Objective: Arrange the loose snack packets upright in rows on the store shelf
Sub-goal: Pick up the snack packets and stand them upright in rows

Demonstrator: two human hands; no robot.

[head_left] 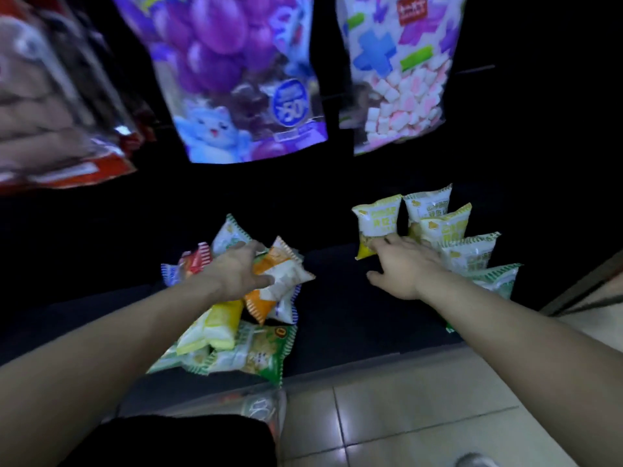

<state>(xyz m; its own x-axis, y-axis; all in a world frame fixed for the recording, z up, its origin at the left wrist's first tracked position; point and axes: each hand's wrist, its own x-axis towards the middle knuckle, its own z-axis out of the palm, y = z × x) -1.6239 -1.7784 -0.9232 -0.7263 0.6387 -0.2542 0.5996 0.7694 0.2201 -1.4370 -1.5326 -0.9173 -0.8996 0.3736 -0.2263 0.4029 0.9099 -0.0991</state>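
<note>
Plainly the job is only partway done. On the right of the dark low store shelf (337, 298), a row of small yellow-and-white and green-and-white snack packets (468, 252) stands upright, one behind another, running from the front edge toward the back. A further yellow-and-white packet (376, 220) stands upright just beside the row's far end. The right hand (404, 267) reaches to that packet with its fingers (382, 244) stretched out and touching its lower edge, thumb splayed wide, gripping nothing. On the left, well apart from the row, a loose heap of mixed packets (236, 348) lies flat and overlapping: green, yellow, red-striped and blue-edged. The left hand (236, 271) rests on that heap with its thumb laid across an orange-and-white crimped packet (286, 267). Its fingers are hidden behind the hand, so I cannot tell whether they close on it. By my reckoning less than half is sorted, and the whole heap has yet to be stood up in rows. A purple grape-printed bag (236, 79) and a clear bag of pink-and-white marshmallows (404, 89) hang above.
</note>
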